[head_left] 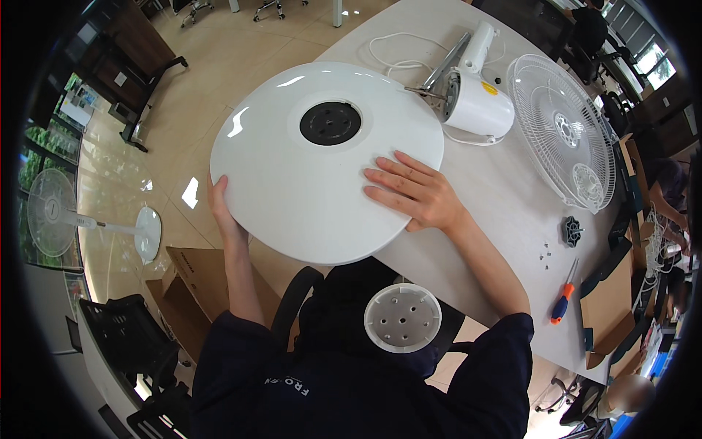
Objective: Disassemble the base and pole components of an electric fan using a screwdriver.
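A glossy white round fan base [292,190] with a black disc [330,123] set in its middle is held up in front of me, partly over the table edge. My left hand [221,203] grips its left rim; the thumb shows on top and the other fingers are hidden behind it. My right hand [418,192] holds the right near rim, its fingers stretched over the top surface and the thumb at the edge. Upright at my lap stands a white round pole end [402,319] with several small holes in its face.
On the white table [475,212] lie a white fan motor housing [479,106] with its cord, a wire fan grille [563,132], a black knob [572,231], several small screws [545,252] and an orange-and-blue screwdriver [563,296]. An open carton [610,300] borders the right. An assembled fan [146,230] stands left.
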`<state>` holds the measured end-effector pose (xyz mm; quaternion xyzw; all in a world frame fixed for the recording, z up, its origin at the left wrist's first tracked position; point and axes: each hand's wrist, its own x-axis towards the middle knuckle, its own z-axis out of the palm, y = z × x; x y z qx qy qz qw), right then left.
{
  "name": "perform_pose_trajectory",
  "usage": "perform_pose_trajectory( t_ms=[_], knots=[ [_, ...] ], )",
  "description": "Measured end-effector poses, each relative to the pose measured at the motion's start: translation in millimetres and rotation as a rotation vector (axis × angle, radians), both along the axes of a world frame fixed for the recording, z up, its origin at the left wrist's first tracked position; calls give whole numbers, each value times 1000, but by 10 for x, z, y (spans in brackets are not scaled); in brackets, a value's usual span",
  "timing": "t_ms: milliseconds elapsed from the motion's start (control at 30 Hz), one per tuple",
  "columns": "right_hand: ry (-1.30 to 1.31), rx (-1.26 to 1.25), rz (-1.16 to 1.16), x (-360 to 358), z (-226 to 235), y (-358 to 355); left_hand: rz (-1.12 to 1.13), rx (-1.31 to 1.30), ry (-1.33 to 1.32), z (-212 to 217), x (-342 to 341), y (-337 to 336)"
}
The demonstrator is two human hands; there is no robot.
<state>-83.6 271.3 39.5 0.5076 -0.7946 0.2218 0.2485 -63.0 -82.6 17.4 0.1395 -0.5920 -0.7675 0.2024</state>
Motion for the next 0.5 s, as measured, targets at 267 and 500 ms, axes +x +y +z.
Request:
perform_pose_trajectory(
  t_ms=[267,500],
  knots=[
    [-40,39,1,-144,-159,91,135,-67,-21,-169,-212,109],
    [-88,93,-10,-232,-206,116,161,-167,-15,-415,-406,3]
  ],
)
